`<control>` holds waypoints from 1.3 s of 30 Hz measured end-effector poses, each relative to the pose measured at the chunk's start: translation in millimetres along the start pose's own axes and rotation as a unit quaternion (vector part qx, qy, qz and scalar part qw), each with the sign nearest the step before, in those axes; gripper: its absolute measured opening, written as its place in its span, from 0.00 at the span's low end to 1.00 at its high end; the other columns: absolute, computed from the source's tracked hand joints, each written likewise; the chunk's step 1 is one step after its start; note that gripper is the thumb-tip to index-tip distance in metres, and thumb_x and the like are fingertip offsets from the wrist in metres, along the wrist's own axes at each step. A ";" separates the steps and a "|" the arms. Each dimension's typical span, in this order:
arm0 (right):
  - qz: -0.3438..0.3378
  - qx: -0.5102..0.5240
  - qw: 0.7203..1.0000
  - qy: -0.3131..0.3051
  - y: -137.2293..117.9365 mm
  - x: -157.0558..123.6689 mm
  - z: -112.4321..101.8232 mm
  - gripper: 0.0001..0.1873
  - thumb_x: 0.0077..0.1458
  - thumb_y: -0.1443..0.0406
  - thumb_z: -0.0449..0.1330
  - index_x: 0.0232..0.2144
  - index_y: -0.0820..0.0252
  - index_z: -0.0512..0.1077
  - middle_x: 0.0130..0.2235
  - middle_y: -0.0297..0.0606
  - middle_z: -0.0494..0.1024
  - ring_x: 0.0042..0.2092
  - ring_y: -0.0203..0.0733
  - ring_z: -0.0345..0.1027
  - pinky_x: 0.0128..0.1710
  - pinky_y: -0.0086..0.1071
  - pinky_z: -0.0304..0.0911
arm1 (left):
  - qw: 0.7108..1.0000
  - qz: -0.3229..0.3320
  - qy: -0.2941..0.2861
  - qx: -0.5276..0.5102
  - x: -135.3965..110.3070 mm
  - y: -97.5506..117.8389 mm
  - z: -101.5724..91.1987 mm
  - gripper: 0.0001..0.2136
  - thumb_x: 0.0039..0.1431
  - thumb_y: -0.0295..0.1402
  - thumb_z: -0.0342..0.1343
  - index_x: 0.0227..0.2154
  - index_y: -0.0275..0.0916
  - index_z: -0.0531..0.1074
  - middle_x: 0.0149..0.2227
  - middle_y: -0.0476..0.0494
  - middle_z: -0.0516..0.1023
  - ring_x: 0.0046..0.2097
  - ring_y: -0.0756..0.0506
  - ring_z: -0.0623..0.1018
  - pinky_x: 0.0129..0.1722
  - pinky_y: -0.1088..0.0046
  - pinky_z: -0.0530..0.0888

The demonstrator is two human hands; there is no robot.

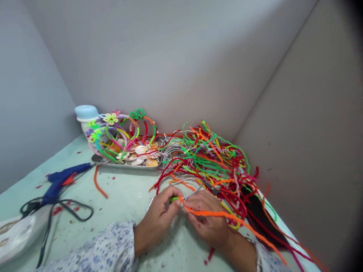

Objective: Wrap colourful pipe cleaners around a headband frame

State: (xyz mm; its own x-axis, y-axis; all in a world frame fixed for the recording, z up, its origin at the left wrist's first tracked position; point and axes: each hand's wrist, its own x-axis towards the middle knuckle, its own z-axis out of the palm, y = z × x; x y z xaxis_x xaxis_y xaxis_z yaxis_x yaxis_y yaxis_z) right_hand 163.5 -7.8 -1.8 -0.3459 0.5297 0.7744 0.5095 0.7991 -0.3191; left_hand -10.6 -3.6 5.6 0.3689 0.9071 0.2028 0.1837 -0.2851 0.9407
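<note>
My left hand (157, 221) and my right hand (205, 219) meet low in the middle of the view, their fingertips pinched together. An orange pipe cleaner (232, 221) runs from my right fingers down to the lower right. My left fingers grip a green pipe cleaner end (173, 198) beside a grey wire (193, 192), and the exact join is hidden by my fingers. Just beyond my hands lies a large tangled heap of multicoloured pipe cleaners (210, 162).
A blue hot glue gun (61, 181) with a black cord (65, 208) lies left on the mint-green tabletop (127, 200). A metal tray (124, 165) holds seashells and decorated pipe-cleaner headbands. A blue-lidded container (86, 113) stands behind it, against grey walls.
</note>
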 end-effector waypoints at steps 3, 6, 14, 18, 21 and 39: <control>-0.001 -0.005 1.000 -0.013 1.2 -1.9 0.8 0.05 0.55 0.69 0.58 0.35 0.57 0.70 0.30 0.36 0.78 0.32 0.40 0.70 0.32 0.34 0.62 | 0.999 -0.013 -0.008 -0.049 0.0 0.3 0.2 0.07 0.63 0.33 0.45 0.34 0.39 0.67 0.32 0.48 0.68 0.36 0.47 0.69 0.38 0.73 0.67; -0.002 -0.009 1.000 -0.018 0.8 -2.3 1.1 0.04 0.56 0.69 0.57 0.35 0.56 0.70 0.30 0.35 0.78 0.31 0.40 0.69 0.32 0.34 0.62 | 0.998 -0.029 0.001 -0.063 1.0 -0.8 2.0 0.08 0.63 0.34 0.45 0.34 0.39 0.67 0.31 0.48 0.68 0.36 0.47 0.69 0.37 0.74 0.66; -0.007 -0.020 1.000 -0.012 -0.4 -1.3 1.2 0.04 0.55 0.69 0.57 0.35 0.56 0.69 0.30 0.36 0.78 0.31 0.40 0.70 0.31 0.34 0.61 | 0.996 -0.042 0.017 -0.076 5.3 -3.6 3.0 0.05 0.59 0.33 0.49 0.31 0.38 0.68 0.28 0.50 0.68 0.33 0.48 0.68 0.34 0.75 0.65; -0.005 -0.014 1.000 -0.012 1.3 -2.8 1.8 0.03 0.56 0.68 0.57 0.35 0.57 0.69 0.30 0.35 0.77 0.31 0.39 0.69 0.32 0.34 0.61 | 0.995 -0.040 0.004 -0.087 5.4 -2.7 1.4 0.05 0.59 0.32 0.49 0.31 0.38 0.68 0.28 0.49 0.68 0.33 0.48 0.68 0.35 0.74 0.65; -0.003 -0.013 1.000 -0.015 2.0 -3.6 2.7 0.03 0.56 0.68 0.56 0.34 0.57 0.69 0.29 0.35 0.76 0.31 0.39 0.69 0.32 0.34 0.60 | 0.995 -0.040 -0.006 -0.086 5.0 -2.1 1.4 0.04 0.58 0.32 0.49 0.30 0.38 0.67 0.28 0.49 0.68 0.33 0.48 0.68 0.35 0.74 0.65; 0.007 -0.016 1.000 -0.017 2.6 -9.8 4.1 0.06 0.54 0.72 0.58 0.35 0.58 0.70 0.31 0.37 0.77 0.33 0.41 0.70 0.34 0.35 0.60 | 1.000 -0.014 -0.016 -0.016 7.3 -13.8 0.3 0.06 0.61 0.33 0.50 0.32 0.38 0.69 0.32 0.48 0.70 0.37 0.47 0.69 0.39 0.73 0.65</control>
State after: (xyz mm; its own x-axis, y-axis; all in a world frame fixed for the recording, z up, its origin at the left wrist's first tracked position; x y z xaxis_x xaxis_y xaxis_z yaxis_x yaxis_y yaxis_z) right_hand 165.0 -9.8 -12.5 -0.3642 0.5503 0.7514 0.5396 0.7822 -0.3114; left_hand -10.2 6.9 -6.0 0.3924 0.9042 0.1688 0.1649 -0.2496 0.9542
